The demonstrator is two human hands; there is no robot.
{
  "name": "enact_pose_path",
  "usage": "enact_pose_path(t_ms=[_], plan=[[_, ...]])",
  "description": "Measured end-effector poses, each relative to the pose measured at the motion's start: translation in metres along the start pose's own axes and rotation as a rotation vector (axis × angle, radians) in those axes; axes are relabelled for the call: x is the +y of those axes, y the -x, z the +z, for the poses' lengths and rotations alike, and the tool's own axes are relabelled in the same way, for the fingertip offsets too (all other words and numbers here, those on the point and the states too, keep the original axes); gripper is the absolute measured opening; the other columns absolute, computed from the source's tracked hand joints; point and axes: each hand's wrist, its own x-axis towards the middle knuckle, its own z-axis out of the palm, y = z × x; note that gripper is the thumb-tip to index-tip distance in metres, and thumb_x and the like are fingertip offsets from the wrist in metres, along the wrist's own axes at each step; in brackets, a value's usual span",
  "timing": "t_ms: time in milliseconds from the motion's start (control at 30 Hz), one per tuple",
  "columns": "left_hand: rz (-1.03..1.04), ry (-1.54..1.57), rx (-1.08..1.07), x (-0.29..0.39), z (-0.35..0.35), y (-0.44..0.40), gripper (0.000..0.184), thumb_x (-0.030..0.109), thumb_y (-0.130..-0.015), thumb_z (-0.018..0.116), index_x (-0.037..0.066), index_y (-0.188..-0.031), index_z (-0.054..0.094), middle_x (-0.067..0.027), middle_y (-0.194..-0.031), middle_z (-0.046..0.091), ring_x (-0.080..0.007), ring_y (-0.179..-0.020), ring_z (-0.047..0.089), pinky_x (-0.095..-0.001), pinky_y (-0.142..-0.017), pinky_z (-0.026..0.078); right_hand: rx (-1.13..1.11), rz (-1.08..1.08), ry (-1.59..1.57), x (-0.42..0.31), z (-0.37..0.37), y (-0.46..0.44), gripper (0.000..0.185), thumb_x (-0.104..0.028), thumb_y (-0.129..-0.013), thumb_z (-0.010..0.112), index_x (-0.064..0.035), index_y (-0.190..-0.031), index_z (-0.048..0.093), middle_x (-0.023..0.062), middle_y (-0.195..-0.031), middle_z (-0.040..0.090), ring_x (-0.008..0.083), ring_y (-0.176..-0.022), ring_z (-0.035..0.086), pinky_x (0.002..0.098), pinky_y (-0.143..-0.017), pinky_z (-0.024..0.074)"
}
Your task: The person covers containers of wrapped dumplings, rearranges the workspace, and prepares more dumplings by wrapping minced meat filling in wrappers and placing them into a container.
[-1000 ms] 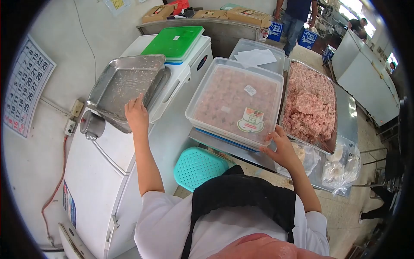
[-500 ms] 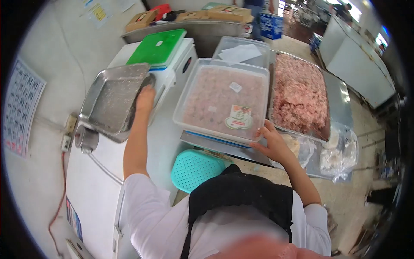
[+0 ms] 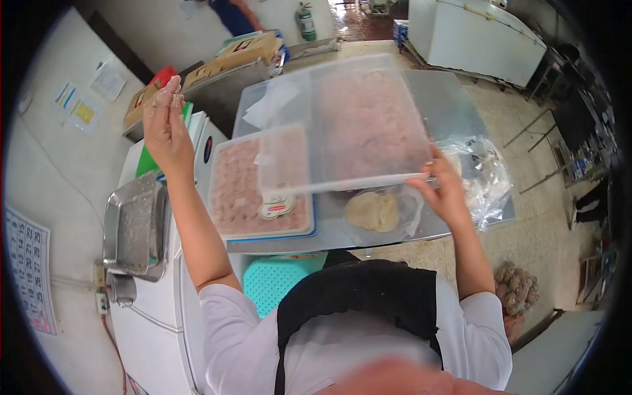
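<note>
My left hand [image 3: 168, 125] is raised on the left, holding nothing, its fingers stretched upward with pale bits stuck to them. My right hand [image 3: 444, 187] grips the near right corner of a translucent plastic tub [image 3: 289, 161], which is lifted and slightly blurred. The tub covers part of a tray of ground meat [image 3: 368, 105], whose pink shows through the plastic. Left of it, partly overlapped, a shallow container of meatballs [image 3: 240, 187] with a blue lower edge rests on the metal table. A label [image 3: 276, 206] shows at its near right corner.
Stacked metal pans [image 3: 135, 224] and a metal cup [image 3: 120, 288] stand on the white freezer [image 3: 155, 303] at left. Dough in plastic [image 3: 372, 212] and a clear bag [image 3: 484, 181] lie on the table [image 3: 447, 102]. A turquoise stool [image 3: 273, 280] is below. Another person [image 3: 234, 16] stands behind.
My left hand has let go of the metal pan and risen. My right hand has lifted the tub off the meatball container and moved it right, over the ground meat. The view has shifted right.
</note>
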Motion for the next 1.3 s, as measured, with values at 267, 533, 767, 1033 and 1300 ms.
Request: enact_pose_path(t_ms=[267,533,767,1033,1300], plan=[[-0.364,0.055,-0.777,0.024,0.185,0.138,0.012,0.004,-0.079,0.062,0.009,-0.089,0.067,-0.0139,-0.108,0.063,-0.0329,-0.093,0.061,-0.0391,-0.081,0.048,0.377,0.561,-0.004,0.116,-0.172,0.059,0.023,-0.006,-0.086,0.070,0.0026,-0.100,0.054,0.0217,-0.136,0.049,0.0240,-0.116,0.057,0.0340,-0.091,0.0514],[-0.043,-0.281,-1.028,0.071,0.235,0.191,0.037,0.013,-0.077,0.068,0.020,-0.114,0.067,-0.0213,-0.143,0.041,-0.0398,-0.128,0.043,-0.0430,-0.103,0.038,0.366,0.528,-0.041,0.194,-0.219,0.088,0.028,0.000,-0.089,0.064,0.0025,-0.114,0.051,0.0167,-0.131,0.053,0.0187,-0.104,0.060,0.0275,-0.086,0.0488],[-1.199,0.822,-0.869,0.087,0.213,0.180,0.057,0.037,-0.094,0.058,0.016,-0.143,0.037,-0.0167,-0.139,0.046,-0.0340,-0.121,0.052,-0.0452,-0.093,0.048,0.273,0.300,-0.370,0.202,-0.142,0.040,0.021,0.001,-0.087,0.065,-0.0025,-0.102,0.051,0.0153,-0.130,0.053,0.0199,-0.112,0.056,0.0285,-0.087,0.0479],[-1.396,0.967,-0.398,0.015,0.136,0.132,0.063,0.048,-0.099,0.042,0.008,-0.146,0.031,-0.0159,-0.141,0.044,-0.0302,-0.115,0.057,-0.0436,-0.095,0.049,0.029,0.325,-0.444,0.119,0.030,-0.060,0.031,-0.011,-0.083,0.074,0.0027,-0.105,0.057,0.0087,-0.095,0.062,0.0137,-0.084,0.059,0.0270,-0.069,0.0497],[-0.969,0.252,-0.319,-0.094,-0.044,0.153,0.055,0.034,-0.093,0.058,0.010,-0.141,0.043,-0.0117,-0.141,0.045,-0.0267,-0.129,0.043,-0.0383,-0.100,0.040,-0.035,0.201,-0.301,0.048,0.185,-0.174,0.041,-0.034,-0.082,0.074,-0.0009,-0.101,0.058,0.0090,-0.070,0.056,0.0170,-0.061,0.052,0.0311,-0.059,0.0447]])
